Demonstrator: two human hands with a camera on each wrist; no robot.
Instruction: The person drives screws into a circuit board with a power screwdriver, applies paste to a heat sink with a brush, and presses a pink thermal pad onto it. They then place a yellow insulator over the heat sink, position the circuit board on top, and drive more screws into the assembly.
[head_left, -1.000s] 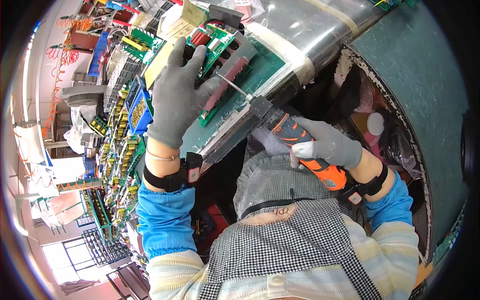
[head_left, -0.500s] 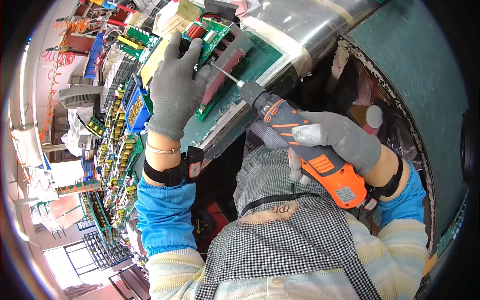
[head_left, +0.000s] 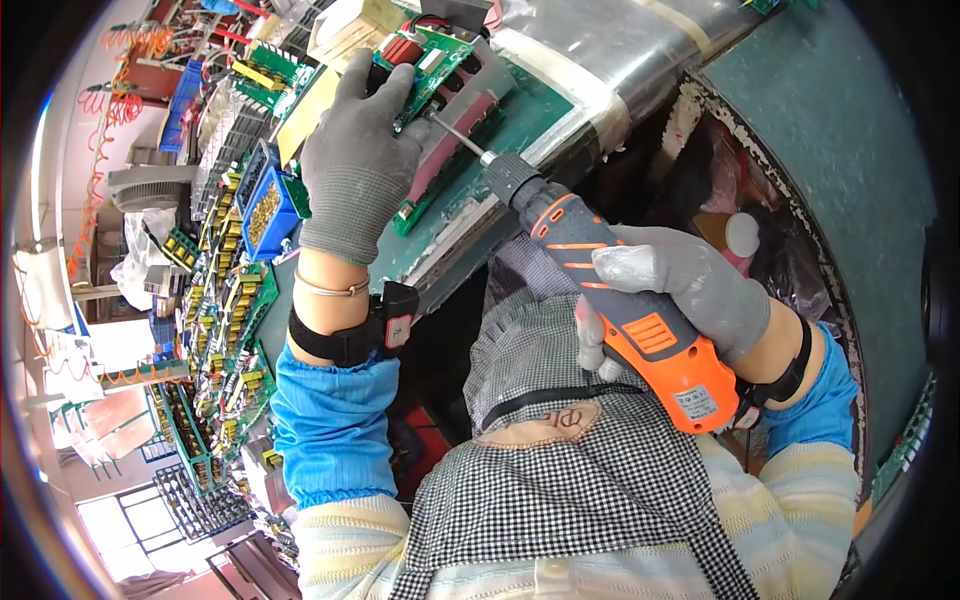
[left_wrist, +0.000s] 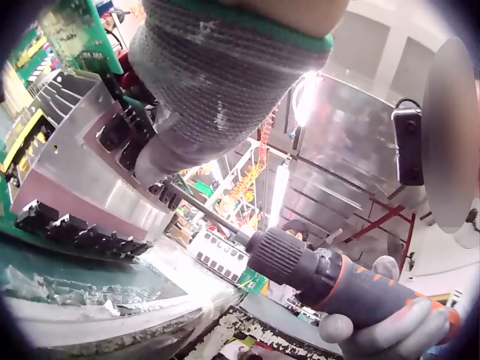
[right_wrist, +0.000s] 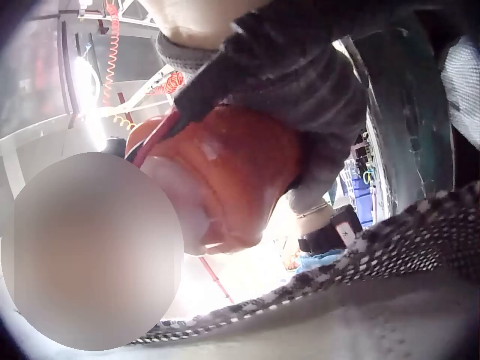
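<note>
My gloved left hand (head_left: 360,165) grips a green circuit board (head_left: 440,65) that carries a silver metal heat sink (left_wrist: 71,161). Two fingers reach over the board's parts, and the thumb lies along the heat sink's edge. My gloved right hand (head_left: 700,285) is wrapped around an orange and grey power screwdriver (head_left: 650,335), held aslant above my lap. Its long thin bit (head_left: 460,136) points at the heat sink, with the tip right beside the left thumb. In the right wrist view, the orange end of the screwdriver (right_wrist: 240,169) shows large and blurred.
A blue tray (head_left: 268,240) of small brass-coloured screws stands left of the left hand. Beyond it are rows of boards with yellow parts (head_left: 235,310). The bench's worn front edge (head_left: 450,250) runs below the board. A green surface (head_left: 850,170) curves along the right.
The screwdriver has come up closer to the head camera, its back end swinging down and right, while its bit tip shifted slightly up. My left hand has stayed on the board.
</note>
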